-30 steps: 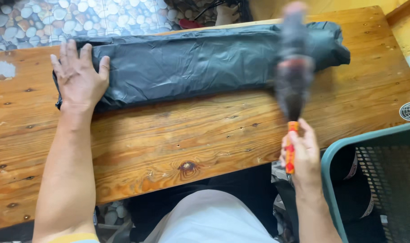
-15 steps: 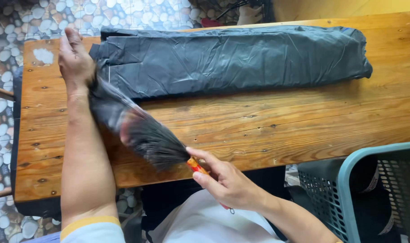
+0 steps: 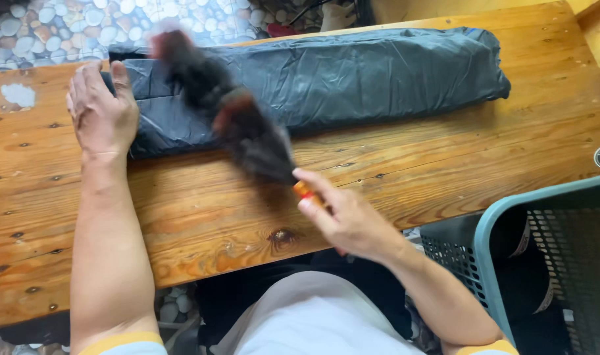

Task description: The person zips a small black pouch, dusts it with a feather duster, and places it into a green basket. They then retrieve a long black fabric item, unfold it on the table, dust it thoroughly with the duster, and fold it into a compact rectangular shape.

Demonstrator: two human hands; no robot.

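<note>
A wooden table (image 3: 445, 164) carried a dark folded garment (image 3: 352, 79), its long axis left to right. The left hand (image 3: 101, 112) pressed flat, fingers spread, on its left end; the right hand (image 3: 346, 220) gripped a blurred feather duster (image 3: 241, 125) angled across it.

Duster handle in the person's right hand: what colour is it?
Orange: the duster handle shows at the fingertips of the right hand, in the head view, the only one.

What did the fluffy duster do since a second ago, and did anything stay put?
The right hand swung the feather duster from the right end of the folded dark plastic sheet across to its left part, near the left hand. It kept its grip on the orange handle. The left hand stayed pressed on the sheet's left end; the sheet stayed on the wooden table.
</note>
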